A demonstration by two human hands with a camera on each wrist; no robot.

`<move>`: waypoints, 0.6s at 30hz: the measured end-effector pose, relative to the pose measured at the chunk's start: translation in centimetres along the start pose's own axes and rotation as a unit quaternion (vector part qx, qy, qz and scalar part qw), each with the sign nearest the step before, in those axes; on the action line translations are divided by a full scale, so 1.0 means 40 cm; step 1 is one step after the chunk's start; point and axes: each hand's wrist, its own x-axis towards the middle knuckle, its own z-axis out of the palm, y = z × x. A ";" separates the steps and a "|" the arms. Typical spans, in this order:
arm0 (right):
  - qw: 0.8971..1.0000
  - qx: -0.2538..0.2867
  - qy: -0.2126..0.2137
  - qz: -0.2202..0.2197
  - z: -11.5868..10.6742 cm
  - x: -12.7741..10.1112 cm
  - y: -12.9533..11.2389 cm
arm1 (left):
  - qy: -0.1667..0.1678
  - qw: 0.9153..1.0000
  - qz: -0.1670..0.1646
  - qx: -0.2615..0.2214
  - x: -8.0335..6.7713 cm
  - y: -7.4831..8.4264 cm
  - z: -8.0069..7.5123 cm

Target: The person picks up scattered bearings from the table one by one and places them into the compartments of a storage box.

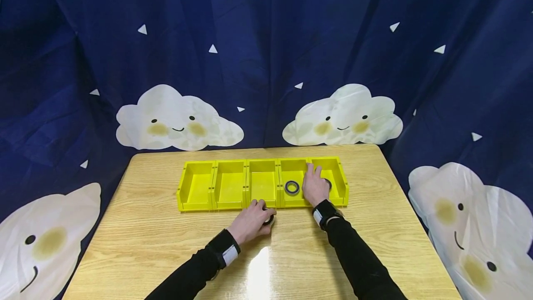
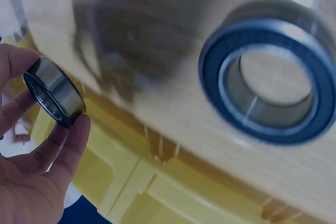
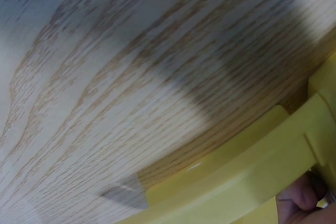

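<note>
My left hand (image 1: 255, 220) rests on the table just in front of the middle yellow bin (image 1: 263, 183). It pinches a steel bearing (image 2: 54, 98) between thumb and fingers. A second bearing (image 2: 268, 77) with a dark seal lies flat on the wood close by. My right hand (image 1: 315, 185) reaches over the wall between the two rightmost bins. It partly covers a bearing (image 1: 329, 182) in the end bin, and how it holds that one is hidden. Another bearing (image 1: 292, 187) lies in the fourth bin. The right wrist view shows only a fingertip (image 3: 298, 198) by the bin's rim (image 3: 252, 171).
Five joined yellow bins (image 1: 195, 184) stand in a row across the wooden table (image 1: 374, 226); the three on the left hold nothing. A dark blue curtain with white clouds (image 1: 179, 119) hangs behind and around the table.
</note>
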 end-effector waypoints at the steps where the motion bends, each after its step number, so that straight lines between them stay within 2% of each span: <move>1: 1.000 0.000 0.001 0.000 0.000 0.000 0.000 | -0.001 1.000 -0.004 -0.002 0.004 -0.003 -0.005; 10: 1.000 -0.001 0.010 -0.003 0.000 0.000 -0.001 | 0.000 1.000 -0.024 -0.015 0.042 -0.026 -0.044; 18: 1.000 -0.002 0.006 -0.004 -0.002 -0.002 -0.001 | 0.000 0.999 -0.035 -0.008 0.070 -0.045 -0.055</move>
